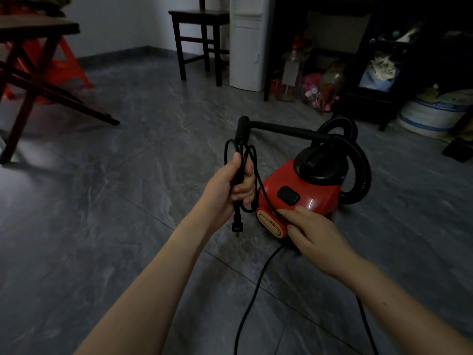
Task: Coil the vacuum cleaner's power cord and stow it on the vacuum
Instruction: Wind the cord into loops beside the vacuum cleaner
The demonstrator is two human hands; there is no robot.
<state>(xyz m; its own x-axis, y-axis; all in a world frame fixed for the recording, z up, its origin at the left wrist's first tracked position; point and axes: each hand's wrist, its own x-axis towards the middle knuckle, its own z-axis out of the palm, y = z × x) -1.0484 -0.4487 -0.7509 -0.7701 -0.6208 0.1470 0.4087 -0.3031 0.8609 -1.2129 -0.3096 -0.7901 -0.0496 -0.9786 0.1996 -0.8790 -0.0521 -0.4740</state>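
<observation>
A small red vacuum cleaner (309, 193) with a black lid and a black ribbed hose (363, 165) stands on the grey floor. My left hand (230, 183) is closed around several loops of the black power cord (252, 155), and the plug (236, 226) dangles below my fist. My right hand (314, 231) rests on the near end of the vacuum, its fingers pinching the cord where it crosses the red body. A loose length of cord (253, 295) trails over the floor toward me. The black wand (281, 128) reaches left from the vacuum.
A dark wooden table (33, 29) with slanted legs and a red stool (64, 67) stand at the left. At the back are a dark stool (199, 16) and a white appliance (247, 47). Bottles, shelves and a blue-striped sack (432, 116) crowd the right.
</observation>
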